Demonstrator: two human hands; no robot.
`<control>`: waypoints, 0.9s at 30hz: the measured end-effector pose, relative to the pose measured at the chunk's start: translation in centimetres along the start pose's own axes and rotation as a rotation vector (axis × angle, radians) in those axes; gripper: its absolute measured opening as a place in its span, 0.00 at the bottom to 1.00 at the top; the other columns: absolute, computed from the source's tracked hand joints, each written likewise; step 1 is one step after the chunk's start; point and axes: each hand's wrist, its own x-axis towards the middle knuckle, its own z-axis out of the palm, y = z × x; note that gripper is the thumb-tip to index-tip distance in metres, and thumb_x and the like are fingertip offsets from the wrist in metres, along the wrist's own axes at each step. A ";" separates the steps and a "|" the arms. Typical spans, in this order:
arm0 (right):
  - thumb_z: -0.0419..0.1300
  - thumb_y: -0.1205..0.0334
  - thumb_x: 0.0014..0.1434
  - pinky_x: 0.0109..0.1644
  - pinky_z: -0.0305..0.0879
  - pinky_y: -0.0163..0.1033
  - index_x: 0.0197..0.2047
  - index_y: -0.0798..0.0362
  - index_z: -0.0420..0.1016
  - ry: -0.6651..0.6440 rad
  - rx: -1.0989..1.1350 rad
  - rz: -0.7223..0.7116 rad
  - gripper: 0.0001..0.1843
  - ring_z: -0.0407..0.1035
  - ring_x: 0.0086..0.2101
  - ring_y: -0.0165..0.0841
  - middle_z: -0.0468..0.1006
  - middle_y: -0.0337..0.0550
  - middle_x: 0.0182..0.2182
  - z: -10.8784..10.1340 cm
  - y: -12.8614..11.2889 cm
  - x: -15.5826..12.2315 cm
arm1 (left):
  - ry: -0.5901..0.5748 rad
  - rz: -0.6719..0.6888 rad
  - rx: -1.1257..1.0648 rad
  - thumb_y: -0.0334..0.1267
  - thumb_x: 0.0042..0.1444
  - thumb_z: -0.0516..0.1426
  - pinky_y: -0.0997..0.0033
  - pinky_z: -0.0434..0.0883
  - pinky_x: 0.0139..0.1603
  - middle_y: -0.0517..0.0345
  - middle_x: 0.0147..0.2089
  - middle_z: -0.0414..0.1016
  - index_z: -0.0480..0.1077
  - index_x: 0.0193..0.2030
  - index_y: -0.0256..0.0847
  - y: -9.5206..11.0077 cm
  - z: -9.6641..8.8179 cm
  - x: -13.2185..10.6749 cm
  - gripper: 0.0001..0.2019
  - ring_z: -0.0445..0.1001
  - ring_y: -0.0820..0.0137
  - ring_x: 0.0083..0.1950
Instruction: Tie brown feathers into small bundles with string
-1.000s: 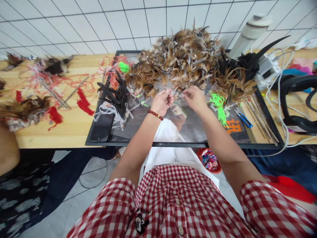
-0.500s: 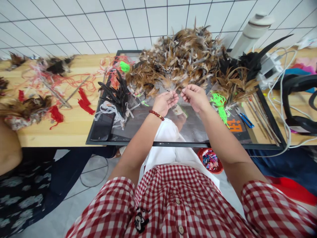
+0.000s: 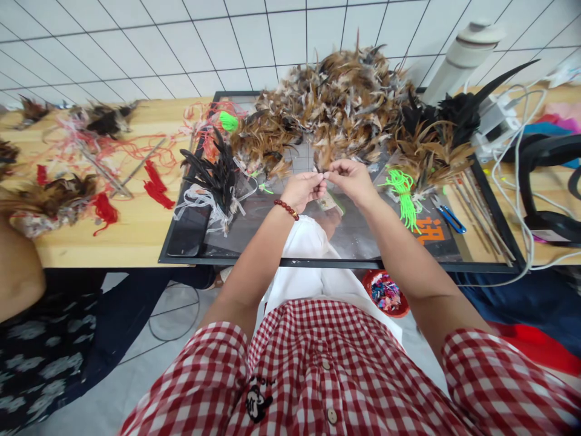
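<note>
My left hand (image 3: 307,186), with a red bead bracelet (image 3: 286,210) at its wrist, is closed in a pinch above the dark board (image 3: 281,242). From its fingertips a small brown feather (image 3: 321,158) appears to stick up. The right hand (image 3: 350,180) pinches at the same spot, its fingertips touching those of my left; what lies between its fingers is too small to make out. Just behind both hands rises a big pile of brown feathers (image 3: 336,103). Below the fingers, a small printed piece (image 3: 330,204) shows on the board.
Black feathers (image 3: 220,166) and a phone (image 3: 185,233) lie left; green cords (image 3: 403,197), blue snips (image 3: 451,219) and thin rods (image 3: 483,218) lie right. A bottle (image 3: 463,60) stands behind. Cables (image 3: 512,145) run at the far right. A co-worker's arm (image 3: 18,272) is at left.
My right hand has moved left and slightly down, so that its fingertips now meet those of my left hand. Before, a small gap lay between them.
</note>
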 end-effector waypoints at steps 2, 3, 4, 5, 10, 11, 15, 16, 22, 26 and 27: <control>0.66 0.53 0.54 0.45 0.66 0.41 0.46 0.52 0.79 0.066 -0.165 -0.023 0.18 0.70 0.36 0.35 0.78 0.41 0.35 -1.0 0.4 0.4 | -0.011 -0.013 -0.006 0.29 0.61 0.62 0.80 0.68 0.27 0.62 0.22 0.71 0.72 0.29 0.33 0.2 0.0 -0.1 0.09 0.68 0.82 0.21; 0.65 0.52 0.57 0.47 0.67 0.43 0.51 0.51 0.78 0.109 -0.266 -0.025 0.20 0.71 0.39 0.37 0.79 0.43 0.38 -1.7 0.6 0.6 | -0.011 -0.018 -0.031 0.28 0.62 0.61 0.80 0.68 0.27 0.63 0.22 0.71 0.73 0.30 0.33 0.3 0.0 -0.1 0.08 0.68 0.82 0.21; 0.63 0.51 0.60 0.50 0.67 0.45 0.54 0.51 0.77 0.145 -0.369 -0.018 0.21 0.72 0.42 0.39 0.79 0.45 0.41 -2.4 0.9 0.7 | -0.002 -0.021 -0.071 0.28 0.63 0.60 0.81 0.67 0.28 0.63 0.22 0.70 0.73 0.30 0.33 0.4 0.0 -0.1 0.09 0.68 0.82 0.21; 0.61 0.52 0.62 0.53 0.66 0.47 0.55 0.51 0.76 0.168 -0.467 -0.007 0.21 0.72 0.44 0.41 0.79 0.48 0.43 -3.1 1.1 0.9 | 0.012 -0.022 -0.120 0.28 0.64 0.59 0.82 0.66 0.28 0.64 0.22 0.70 0.72 0.31 0.34 0.5 0.0 -0.1 0.09 0.68 0.83 0.22; 0.56 0.61 0.63 0.54 0.66 0.51 0.51 0.51 0.80 0.090 -0.763 -0.008 0.16 0.72 0.47 0.47 0.79 0.53 0.46 -4.1 1.6 0.5 | 0.078 -0.005 -0.303 0.28 0.66 0.56 0.84 0.66 0.29 0.64 0.24 0.70 0.72 0.33 0.34 0.9 -0.2 0.2 0.09 0.69 0.84 0.23; 0.57 0.62 0.62 0.53 0.66 0.52 0.51 0.51 0.80 0.070 -0.786 -0.022 0.17 0.72 0.47 0.48 0.78 0.53 0.46 -3.8 1.5 0.3 | 0.081 -0.001 -0.315 0.28 0.67 0.55 0.84 0.66 0.29 0.64 0.24 0.70 0.72 0.33 0.34 0.9 -0.2 0.3 0.10 0.69 0.83 0.23; 0.59 0.62 0.60 0.50 0.66 0.51 0.45 0.51 0.82 -0.018 -0.838 -0.026 0.13 0.71 0.47 0.49 0.78 0.54 0.45 -2.7 1.1 0.1 | 0.091 -0.008 -0.316 0.28 0.67 0.55 0.84 0.67 0.29 0.64 0.24 0.70 0.72 0.32 0.34 0.9 -0.1 0.3 0.11 0.69 0.83 0.23; 0.58 0.63 0.60 0.49 0.66 0.50 0.43 0.51 0.82 -0.032 -0.818 -0.026 0.12 0.71 0.45 0.47 0.78 0.53 0.44 -2.7 1.1 0.2 | 0.094 -0.008 -0.313 0.28 0.66 0.56 0.84 0.67 0.30 0.64 0.24 0.70 0.72 0.32 0.35 0.9 -0.1 0.3 0.10 0.69 0.83 0.24; 0.52 0.65 0.62 0.48 0.62 0.47 0.42 0.51 0.77 -0.019 -0.673 -0.217 0.12 0.70 0.42 0.43 0.80 0.49 0.39 -3.3 -0.2 0.2 | 0.118 0.052 -0.248 0.31 0.64 0.59 0.84 0.69 0.32 0.64 0.25 0.73 0.72 0.34 0.36 0.6 -0.3 0.5 0.06 0.72 0.83 0.25; 0.50 0.65 0.64 0.52 0.56 0.51 0.43 0.51 0.77 -0.054 -0.871 -0.287 0.13 0.69 0.45 0.47 0.81 0.51 0.40 -2.7 -1.4 -1.0 | 0.161 0.138 -0.061 0.34 0.63 0.61 0.79 0.74 0.38 0.58 0.34 0.81 0.71 0.33 0.36 0.0 0.1 0.5 0.07 0.78 0.79 0.31; 0.50 0.65 0.64 0.53 0.56 0.52 0.43 0.52 0.77 -0.078 -0.904 -0.297 0.14 0.68 0.45 0.47 0.81 0.52 0.40 -2.5 -1.6 -1.2 | 0.179 0.164 -0.017 0.34 0.62 0.62 0.78 0.74 0.39 0.57 0.36 0.81 0.71 0.32 0.36 -0.2 0.2 0.5 0.07 0.79 0.79 0.31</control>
